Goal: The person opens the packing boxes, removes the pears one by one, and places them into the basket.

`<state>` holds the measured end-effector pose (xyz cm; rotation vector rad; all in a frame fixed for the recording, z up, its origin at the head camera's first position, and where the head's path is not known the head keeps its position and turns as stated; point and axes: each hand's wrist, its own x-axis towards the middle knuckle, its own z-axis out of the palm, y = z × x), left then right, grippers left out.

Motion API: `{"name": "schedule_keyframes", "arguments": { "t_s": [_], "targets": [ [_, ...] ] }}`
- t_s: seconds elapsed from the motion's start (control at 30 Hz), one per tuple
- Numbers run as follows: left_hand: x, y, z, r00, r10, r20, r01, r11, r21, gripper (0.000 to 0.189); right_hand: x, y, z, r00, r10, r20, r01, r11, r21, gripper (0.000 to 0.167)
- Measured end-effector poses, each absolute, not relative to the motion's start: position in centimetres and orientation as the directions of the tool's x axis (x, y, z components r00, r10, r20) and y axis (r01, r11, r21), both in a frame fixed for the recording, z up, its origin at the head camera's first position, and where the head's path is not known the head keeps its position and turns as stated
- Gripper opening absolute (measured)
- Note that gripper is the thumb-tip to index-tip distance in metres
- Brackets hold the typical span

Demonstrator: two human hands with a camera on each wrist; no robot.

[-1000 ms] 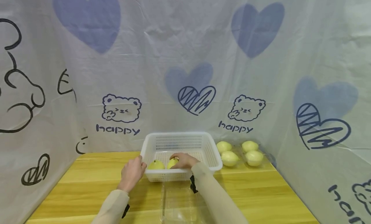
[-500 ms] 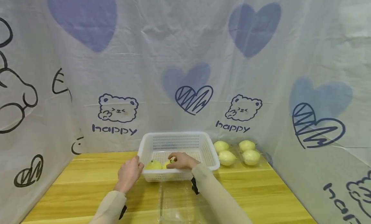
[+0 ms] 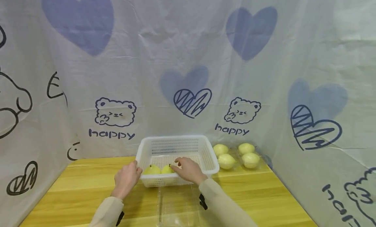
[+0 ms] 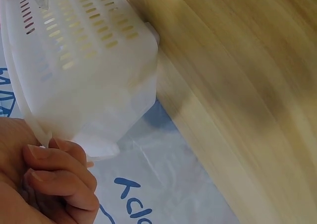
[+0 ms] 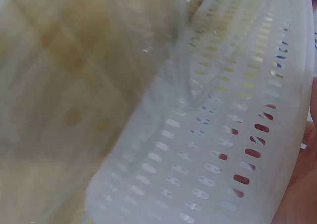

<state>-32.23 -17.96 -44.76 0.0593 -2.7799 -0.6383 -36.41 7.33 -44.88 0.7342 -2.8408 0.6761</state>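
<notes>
A white plastic basket with slotted walls stands near the back of the table. My left hand holds its left rim; in the left wrist view the fingers curl at the basket's edge. Two yellow pears with stems up sit in the basket's front left part. Just right of the second pear, my right hand reaches over the front rim with fingers loosely bent and nothing held. In the right wrist view the basket wall hides most of that hand.
A clear plastic box lies in front of the basket. To its right stand two groups of yellow pears, the farther right pears in clear packaging. A printed white curtain encloses the table.
My right hand has let go of the second pear and drawn back to the right; the pear stays in the basket. My left hand keeps its place on the rim. The head view has shifted slightly.
</notes>
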Motion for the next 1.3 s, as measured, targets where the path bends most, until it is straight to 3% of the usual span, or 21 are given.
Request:
{"name": "schedule_keyframes", "arguments": {
  "t_s": [0.27,0.53,0.87,1.17,1.3],
  "targets": [
    [-32.1,-18.3,-44.8,-0.956,-0.085,0.280,0.050,0.895,0.443,0.021,-34.3,9.0,-45.7,-0.796,-0.408,0.447,-0.549,0.798,-0.249,0.029],
    [-32.4,-18.5,-45.0,-0.958,-0.025,0.287,0.112,0.886,0.450,0.024,-33.0,13.3,-45.7,-0.768,-0.390,0.508,-0.531,0.831,-0.165,0.028],
    [-31.3,-18.4,-45.3,-0.941,0.002,0.338,0.127,0.928,0.349,0.036,-32.9,17.6,-45.4,-0.781,-0.308,0.544,-0.487,0.845,-0.221,0.019],
    [-29.2,-17.4,-45.5,-0.905,0.068,0.420,0.244,0.892,0.380,0.006,-32.9,19.7,-45.6,-0.807,-0.300,0.509,-0.490,0.821,-0.293,0.022],
    [-28.5,-16.7,-45.7,-0.889,0.242,0.389,0.398,0.828,0.394,0.004,-33.0,19.9,-45.7,-0.795,-0.328,0.511,-0.505,0.823,-0.258,0.022]
  ]
}}
